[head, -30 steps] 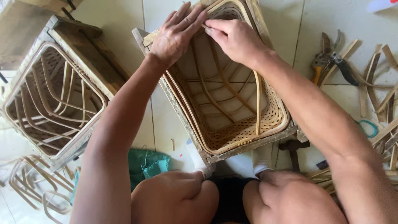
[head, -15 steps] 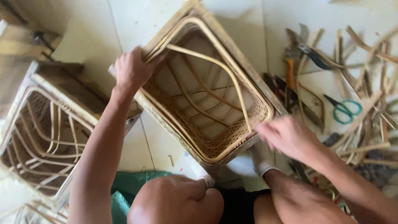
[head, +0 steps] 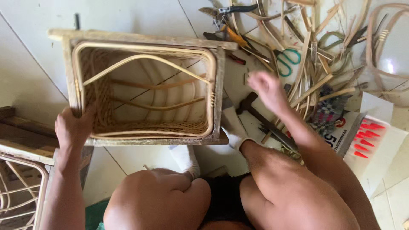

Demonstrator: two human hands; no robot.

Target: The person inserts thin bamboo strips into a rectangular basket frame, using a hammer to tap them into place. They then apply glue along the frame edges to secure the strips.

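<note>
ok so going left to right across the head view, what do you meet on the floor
second rattan frame at the left edge → left hand gripping the wood-framed woven rattan basket → dark-headed hammer → right hand → teal-handled scissors → white box with red marks

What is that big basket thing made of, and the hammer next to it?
The basket looks like woven rattan or cane: pale tan strips laced tightly, with bent round canes inside, set in a rough, unpainted wooden frame. The hammer seems to have a dark, dull metal head; its handle is dark too, of wood or metal, hard to tell.
</note>
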